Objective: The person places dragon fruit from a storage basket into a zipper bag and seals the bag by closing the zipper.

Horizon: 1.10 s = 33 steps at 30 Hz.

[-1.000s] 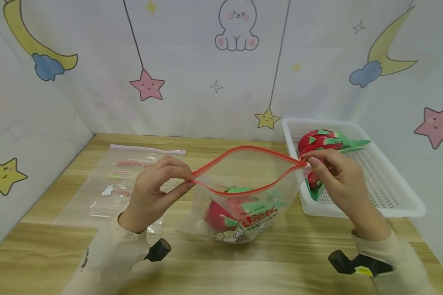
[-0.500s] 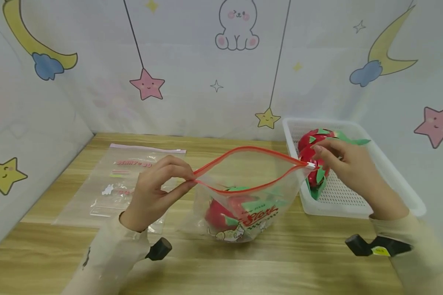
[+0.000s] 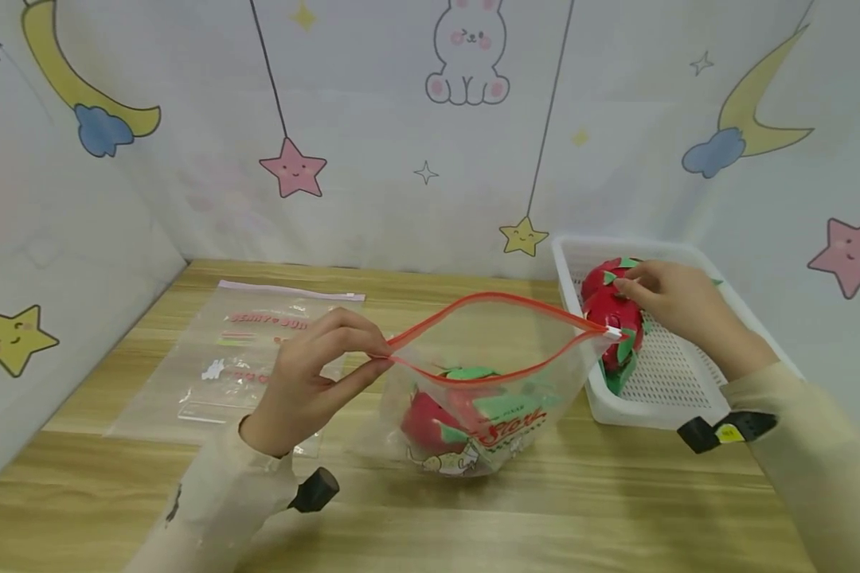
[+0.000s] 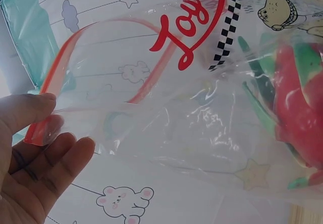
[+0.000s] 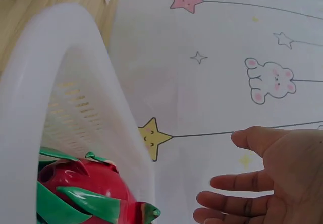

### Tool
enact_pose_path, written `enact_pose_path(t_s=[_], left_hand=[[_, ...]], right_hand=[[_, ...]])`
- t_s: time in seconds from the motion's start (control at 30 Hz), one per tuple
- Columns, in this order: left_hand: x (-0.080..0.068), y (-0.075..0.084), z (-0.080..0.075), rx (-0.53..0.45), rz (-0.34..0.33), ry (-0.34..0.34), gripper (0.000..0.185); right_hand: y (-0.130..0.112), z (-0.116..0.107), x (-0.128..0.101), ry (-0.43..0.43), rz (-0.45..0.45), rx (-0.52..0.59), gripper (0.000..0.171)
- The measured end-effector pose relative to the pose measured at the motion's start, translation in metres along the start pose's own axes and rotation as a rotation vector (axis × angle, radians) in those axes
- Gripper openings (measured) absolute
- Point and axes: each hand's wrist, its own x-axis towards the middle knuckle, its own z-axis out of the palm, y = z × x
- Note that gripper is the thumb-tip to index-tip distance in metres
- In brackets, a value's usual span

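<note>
A clear zip bag with a red rim stands on the table, its mouth spread wide. My left hand pinches the left end of that rim between thumb and fingers. Red dragon fruit with green scales lies inside the bag; how many cannot be told. At the rim's right end sits a white slider. My right hand hovers over the white basket, fingers loosely bent and holding nothing. Just below it are dragon fruits, seen apart from the fingers in the right wrist view.
A second clear bag with a pale pink zip lies flat at the left. The basket stands at the table's back right, beside the open bag. A white printed cloth closes off the back and sides.
My right hand has let go of the bag's slider end and moved right and back over the basket. The left hand keeps its pinch, and the bag's mouth stays spread.
</note>
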Motion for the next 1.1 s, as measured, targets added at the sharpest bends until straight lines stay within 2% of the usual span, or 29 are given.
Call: enact_pose_path(t_s=[0.17,0.47,0.87,1.1], left_hand=[[-0.001,0.001,0.0,0.003,-0.004,-0.008,0.018],[-0.001,0.001,0.0,0.015,0.006,-0.014,0.02],[-0.001,0.0,0.001,0.001,0.013,-0.017,0.02],[-0.001,0.0,0.002,-0.011,0.022,-0.017,0.019]], right_hand=[[0.008,0.003,0.009,-0.09,0.08,-0.068,0.066],[0.023,0.009,0.02,-0.187,0.18,-0.108,0.052],[0.034,0.018,0.025,-0.282,0.246,-0.137,0.083],[0.034,0.021,0.028,-0.35,0.284,-0.089,0.089]])
